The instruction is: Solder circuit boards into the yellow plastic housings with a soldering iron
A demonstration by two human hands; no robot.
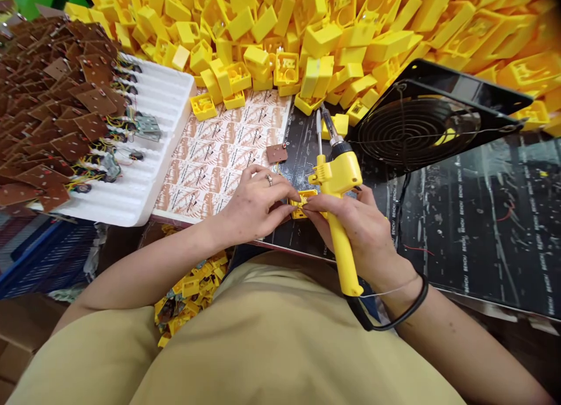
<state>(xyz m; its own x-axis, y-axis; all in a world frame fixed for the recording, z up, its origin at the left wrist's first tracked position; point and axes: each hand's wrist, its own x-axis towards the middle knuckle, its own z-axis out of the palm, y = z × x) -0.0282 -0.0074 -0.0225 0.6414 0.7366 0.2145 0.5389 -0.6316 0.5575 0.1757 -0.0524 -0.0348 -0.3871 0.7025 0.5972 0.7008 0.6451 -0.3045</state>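
A yellow soldering gun point(339, 174) rests in my right hand point(366, 227), its handle between thumb and palm and its metal tip pointing away from me. The right thumb and a fingertip also reach the small yellow plastic case point(300, 213) on the table's near edge. From the other side, my left hand point(263, 203), with a ring on one finger, has its thumb and forefinger closed on that case. The fingertips partly cover its inside, so any small part between them is hidden. Just beyond the left hand lies a brown circuit board point(277, 153).
Yellow cases point(324, 37) are heaped along the back. A black fan point(412, 124) stands right of the soldering gun. At left, many brown circuit boards point(61, 101) with wires lie on a white foam tray point(144, 200). More yellow parts point(193, 291) lie below the table edge.
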